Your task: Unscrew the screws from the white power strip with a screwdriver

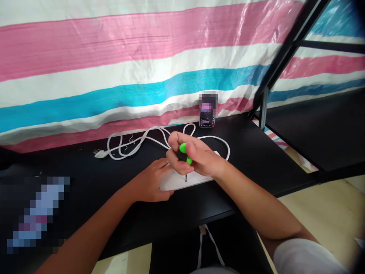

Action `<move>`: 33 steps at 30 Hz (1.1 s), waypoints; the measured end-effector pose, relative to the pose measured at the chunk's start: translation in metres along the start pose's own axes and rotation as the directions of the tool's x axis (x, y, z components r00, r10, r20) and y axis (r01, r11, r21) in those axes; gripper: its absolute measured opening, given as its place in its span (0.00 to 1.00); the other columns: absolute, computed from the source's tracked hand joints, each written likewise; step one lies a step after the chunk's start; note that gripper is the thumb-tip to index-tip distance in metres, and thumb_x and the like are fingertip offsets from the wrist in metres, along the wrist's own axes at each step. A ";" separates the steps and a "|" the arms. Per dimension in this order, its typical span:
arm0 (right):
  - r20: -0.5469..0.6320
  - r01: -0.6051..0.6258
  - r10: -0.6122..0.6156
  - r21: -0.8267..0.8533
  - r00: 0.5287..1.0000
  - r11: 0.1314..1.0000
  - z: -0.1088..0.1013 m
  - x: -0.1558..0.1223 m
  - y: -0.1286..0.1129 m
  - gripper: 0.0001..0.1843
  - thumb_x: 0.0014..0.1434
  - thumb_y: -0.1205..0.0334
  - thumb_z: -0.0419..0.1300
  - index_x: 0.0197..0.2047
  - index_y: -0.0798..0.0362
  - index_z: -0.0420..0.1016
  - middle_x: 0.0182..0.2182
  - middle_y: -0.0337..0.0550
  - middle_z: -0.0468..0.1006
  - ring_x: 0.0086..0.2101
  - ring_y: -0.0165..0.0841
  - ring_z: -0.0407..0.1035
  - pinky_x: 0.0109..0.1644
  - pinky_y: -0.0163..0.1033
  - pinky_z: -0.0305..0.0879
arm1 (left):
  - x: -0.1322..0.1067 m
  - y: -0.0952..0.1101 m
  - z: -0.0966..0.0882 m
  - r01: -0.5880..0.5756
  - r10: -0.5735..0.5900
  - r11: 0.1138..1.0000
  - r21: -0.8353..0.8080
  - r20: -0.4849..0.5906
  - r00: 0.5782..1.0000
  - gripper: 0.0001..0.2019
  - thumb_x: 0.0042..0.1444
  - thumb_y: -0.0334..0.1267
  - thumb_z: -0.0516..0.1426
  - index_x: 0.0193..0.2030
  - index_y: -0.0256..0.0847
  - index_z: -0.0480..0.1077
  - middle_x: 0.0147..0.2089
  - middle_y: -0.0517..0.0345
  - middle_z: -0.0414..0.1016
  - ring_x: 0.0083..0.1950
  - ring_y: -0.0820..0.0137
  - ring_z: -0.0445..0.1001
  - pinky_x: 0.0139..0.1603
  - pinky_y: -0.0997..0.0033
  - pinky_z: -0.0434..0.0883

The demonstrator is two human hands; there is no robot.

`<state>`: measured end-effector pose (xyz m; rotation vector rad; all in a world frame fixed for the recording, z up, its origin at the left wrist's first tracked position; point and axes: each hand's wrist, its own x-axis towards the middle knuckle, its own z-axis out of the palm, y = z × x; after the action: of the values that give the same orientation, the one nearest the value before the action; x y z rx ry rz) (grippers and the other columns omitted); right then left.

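A white power strip [182, 182] lies flat on the black table [251, 160]. My right hand [194, 154] grips a screwdriver with a green and black handle [184, 152], held upright. Its metal tip [186, 177] touches the top of the strip. My left hand [152, 182] presses on the strip's left end and covers part of it. The strip's white cable [137, 142] loops across the table behind my hands and ends in a plug [99, 153] at the left.
A phone [207, 114] leans upright against the pink, white and blue striped tarp [128, 68] behind the table. A black metal frame and a second dark surface [313, 125] stand at the right. Pale floor [322, 213] shows below the table's front edge.
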<state>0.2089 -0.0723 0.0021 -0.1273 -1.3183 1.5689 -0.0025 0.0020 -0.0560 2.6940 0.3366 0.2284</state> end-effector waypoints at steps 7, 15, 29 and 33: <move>0.116 -0.052 0.053 -0.013 0.992 0.999 -0.003 0.003 0.002 0.25 0.71 0.40 0.54 0.38 0.56 0.69 0.30 0.39 0.70 0.24 0.26 0.61 0.26 0.35 0.57 | 0.000 0.000 -0.001 -0.050 0.051 0.998 0.037 -0.021 0.998 0.27 0.53 0.39 0.65 0.61 0.52 0.74 0.68 0.55 0.67 0.67 0.50 0.68 0.70 0.49 0.67; 0.002 -0.043 0.043 0.009 0.999 0.999 -0.004 0.003 0.002 0.24 0.65 0.38 0.62 0.43 0.49 0.59 0.27 0.30 0.66 0.21 0.23 0.54 0.26 0.32 0.54 | 0.001 0.001 0.000 -0.006 0.006 1.000 0.005 -0.020 1.000 0.36 0.50 0.40 0.64 0.68 0.49 0.65 0.68 0.50 0.67 0.68 0.48 0.67 0.68 0.45 0.68; 0.004 -0.058 0.058 -0.036 0.998 0.998 -0.004 0.003 0.001 0.23 0.65 0.40 0.63 0.44 0.50 0.62 0.29 0.31 0.69 0.21 0.23 0.57 0.27 0.33 0.55 | -0.001 -0.001 0.002 0.012 -0.011 0.999 0.032 -0.014 1.000 0.33 0.51 0.41 0.65 0.65 0.49 0.67 0.65 0.50 0.70 0.64 0.49 0.70 0.66 0.47 0.70; 0.008 -0.109 0.109 -0.065 0.994 0.992 -0.006 0.003 -0.001 0.29 0.70 0.36 0.53 0.36 0.56 0.70 0.30 0.41 0.72 0.26 0.28 0.65 0.29 0.36 0.60 | -0.002 -0.002 0.000 -0.020 0.020 1.000 0.019 -0.020 1.000 0.27 0.52 0.43 0.64 0.61 0.49 0.70 0.65 0.53 0.71 0.64 0.49 0.70 0.67 0.49 0.69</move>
<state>0.2115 -0.0660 0.0018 -0.2341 -1.3909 1.6213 -0.0046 0.0028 -0.0573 2.7166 0.3195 0.2600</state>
